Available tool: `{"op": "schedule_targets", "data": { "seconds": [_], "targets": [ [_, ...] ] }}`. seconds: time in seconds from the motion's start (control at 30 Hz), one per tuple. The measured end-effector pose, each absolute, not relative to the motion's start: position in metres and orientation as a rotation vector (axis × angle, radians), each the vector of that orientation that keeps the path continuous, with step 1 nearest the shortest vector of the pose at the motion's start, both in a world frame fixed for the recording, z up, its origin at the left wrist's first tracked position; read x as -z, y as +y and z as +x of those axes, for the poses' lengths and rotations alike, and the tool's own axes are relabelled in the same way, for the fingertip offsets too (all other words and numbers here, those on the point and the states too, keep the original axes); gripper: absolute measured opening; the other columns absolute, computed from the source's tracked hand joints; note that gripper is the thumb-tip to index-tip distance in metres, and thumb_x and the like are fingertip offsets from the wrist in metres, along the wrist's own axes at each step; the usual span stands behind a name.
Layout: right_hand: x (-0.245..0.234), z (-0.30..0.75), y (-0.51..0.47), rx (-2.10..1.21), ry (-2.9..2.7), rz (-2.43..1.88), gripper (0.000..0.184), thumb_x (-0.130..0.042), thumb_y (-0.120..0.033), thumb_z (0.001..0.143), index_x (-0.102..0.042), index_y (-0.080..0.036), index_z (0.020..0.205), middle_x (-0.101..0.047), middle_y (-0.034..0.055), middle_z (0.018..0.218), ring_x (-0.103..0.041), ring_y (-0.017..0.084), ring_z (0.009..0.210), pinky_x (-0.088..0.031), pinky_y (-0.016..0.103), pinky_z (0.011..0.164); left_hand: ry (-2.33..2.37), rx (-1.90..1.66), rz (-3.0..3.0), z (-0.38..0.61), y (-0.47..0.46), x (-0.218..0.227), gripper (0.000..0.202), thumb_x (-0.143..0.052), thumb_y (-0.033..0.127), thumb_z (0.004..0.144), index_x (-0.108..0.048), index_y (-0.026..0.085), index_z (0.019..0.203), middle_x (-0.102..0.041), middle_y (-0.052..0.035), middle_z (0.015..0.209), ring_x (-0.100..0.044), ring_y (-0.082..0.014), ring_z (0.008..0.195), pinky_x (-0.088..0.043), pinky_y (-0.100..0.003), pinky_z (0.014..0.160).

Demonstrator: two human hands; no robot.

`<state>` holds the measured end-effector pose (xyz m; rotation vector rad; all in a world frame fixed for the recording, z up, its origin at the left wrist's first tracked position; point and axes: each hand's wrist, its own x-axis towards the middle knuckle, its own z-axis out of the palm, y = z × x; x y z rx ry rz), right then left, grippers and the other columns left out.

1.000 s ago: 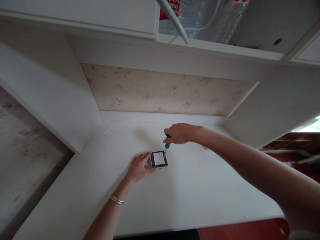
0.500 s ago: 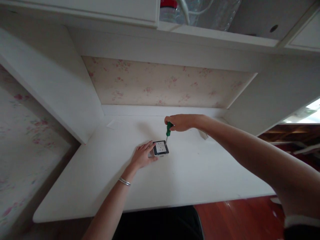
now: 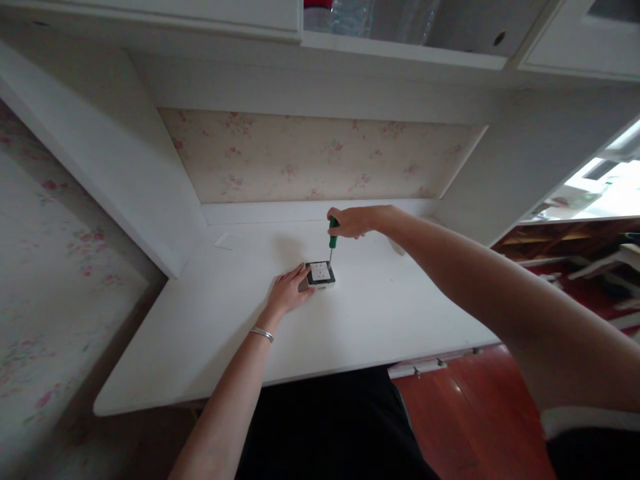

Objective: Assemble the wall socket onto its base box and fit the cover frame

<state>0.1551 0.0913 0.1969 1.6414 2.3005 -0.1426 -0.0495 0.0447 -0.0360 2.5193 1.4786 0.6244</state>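
Observation:
A wall socket point(image 3: 320, 272) with a white face and dark frame, on a white back box, lies on the white desk. My left hand point(image 3: 290, 291) grips it from the left, thumb at the near side and fingers along the far left edge. In my right hand point(image 3: 351, 222) is a screwdriver point(image 3: 333, 235) with a green handle, fingers wrapped round it. The screwdriver stands nearly upright, its tip at the right side of the socket's frame. Whether a screw sits under the tip is too small to tell.
The desk point(image 3: 240, 360) has side panels left and right and a cupboard shelf point(image 3: 410, 52) overhead with clear plastic bottles. A small pale slip point(image 3: 230, 241) lies at the back left. Another small pale object point(image 3: 397, 245) is partly behind my right forearm.
The camera view has shifted, so the desk sits a little higher in the picture. The screwdriver has gone from tilted to more upright at the socket's right side. My left hand keeps its grip.

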Motion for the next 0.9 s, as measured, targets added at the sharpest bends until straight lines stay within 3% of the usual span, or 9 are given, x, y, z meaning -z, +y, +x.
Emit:
{"op": "schedule_targets", "data": {
  "seconds": [0.07,0.2,0.27,0.37,0.5,0.67,0.8,0.9],
  "targets": [
    [-0.197,0.153,0.087,0.265,2.327,1.613,0.057,-0.043,-0.052,0.085,-0.039,-0.015,0.128,-0.067,0.0108,0.078,-0.059,0.019,0.060,-0.040,0.029,0.057,1.477,-0.641,2.533,-0.050,0.044,0.038,0.062,-0.054,0.050,0.082,-0.035,0.031,0.137,-0.034,-0.0015,0.146,-0.043,-0.0260,0.125,-0.036,-0.040,0.101],
    [-0.198,0.150,0.084,0.021,2.257,1.676,0.060,-0.041,-0.061,0.082,-0.053,-0.011,0.113,-0.065,0.0121,0.071,-0.060,0.022,0.064,-0.040,0.032,0.060,1.477,-0.672,2.524,-0.049,0.041,0.038,0.059,-0.052,0.049,0.083,-0.036,0.031,0.137,-0.034,-0.0005,0.146,-0.044,-0.0252,0.124,-0.035,-0.039,0.102],
    [-0.197,0.150,0.084,-0.031,2.268,1.685,0.063,-0.042,-0.064,0.080,-0.053,-0.012,0.114,-0.065,0.0116,0.071,-0.060,0.022,0.065,-0.039,0.032,0.062,1.486,-0.677,2.516,-0.049,0.040,0.037,0.059,-0.051,0.050,0.083,-0.036,0.031,0.137,-0.035,0.0000,0.146,-0.045,-0.0252,0.123,-0.035,-0.039,0.102],
    [-0.195,0.148,0.083,0.130,2.348,1.608,0.058,-0.047,-0.056,0.081,-0.045,-0.016,0.124,-0.067,0.0090,0.076,-0.059,0.019,0.063,-0.039,0.029,0.061,1.510,-0.669,2.528,-0.049,0.038,0.036,0.059,-0.051,0.049,0.083,-0.035,0.032,0.137,-0.035,0.0002,0.146,-0.046,-0.0254,0.122,-0.036,-0.039,0.101],
    [-0.197,0.146,0.079,-0.022,2.275,1.679,0.060,-0.040,-0.062,0.082,-0.056,-0.011,0.110,-0.066,0.0131,0.072,-0.061,0.023,0.067,-0.040,0.032,0.062,1.515,-0.670,2.539,-0.048,0.036,0.034,0.058,-0.050,0.051,0.083,-0.036,0.031,0.137,-0.036,-0.0001,0.145,-0.046,-0.0257,0.122,-0.037,-0.038,0.101],
    [-0.203,0.149,0.074,0.195,2.295,1.606,0.058,-0.044,-0.054,0.083,-0.043,-0.015,0.126,-0.068,0.0108,0.080,-0.062,0.020,0.063,-0.043,0.031,0.060,1.523,-0.683,2.535,-0.047,0.034,0.032,0.057,-0.050,0.051,0.084,-0.038,0.031,0.136,-0.037,-0.0010,0.145,-0.047,-0.0253,0.122,-0.036,-0.038,0.101],
    [-0.204,0.153,0.075,-0.022,2.295,1.654,0.060,-0.041,-0.061,0.081,-0.056,-0.011,0.112,-0.067,0.0169,0.085,-0.063,0.027,0.075,-0.043,0.036,0.066,1.522,-0.697,2.540,-0.046,0.034,0.030,0.057,-0.050,0.051,0.083,-0.038,0.031,0.136,-0.038,-0.0015,0.144,-0.047,-0.0252,0.122,-0.037,-0.039,0.101],
    [-0.201,0.156,0.077,0.077,2.309,1.629,0.062,-0.042,-0.059,0.082,-0.046,-0.014,0.125,-0.068,0.0134,0.085,-0.063,0.023,0.067,-0.044,0.034,0.063,1.535,-0.706,2.541,-0.046,0.035,0.030,0.057,-0.052,0.051,0.083,-0.039,0.032,0.135,-0.040,-0.0017,0.143,-0.048,-0.0252,0.121,-0.037,-0.039,0.100]
  ]
}}
